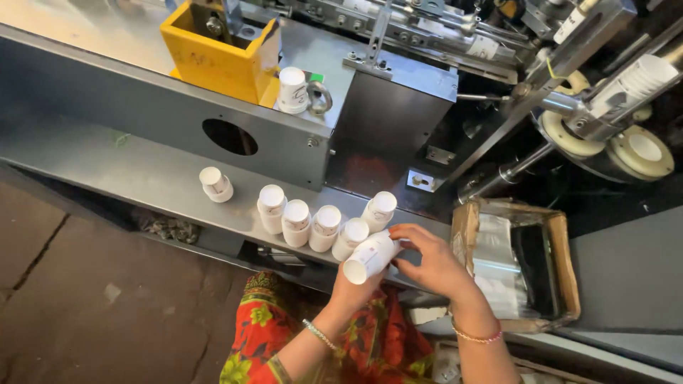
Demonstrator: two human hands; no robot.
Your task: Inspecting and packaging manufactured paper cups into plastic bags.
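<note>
Both my hands hold one short stack of white paper cups (370,257), lying on its side with its base toward me. My left hand (353,290) grips it from below. My right hand (430,262) wraps its far end and side. Just behind them, several upturned white cup stacks (313,226) stand in a row on the grey metal shelf (135,174) of a machine. One more upturned cup stack (214,184) stands alone to the left.
A cardboard box lined with clear plastic (516,267) sits right of my hands. A yellow bin (217,53) and a single cup (292,90) rest on the machine top. At the upper right, a long cup stack (637,82) lies in the machine's feeder.
</note>
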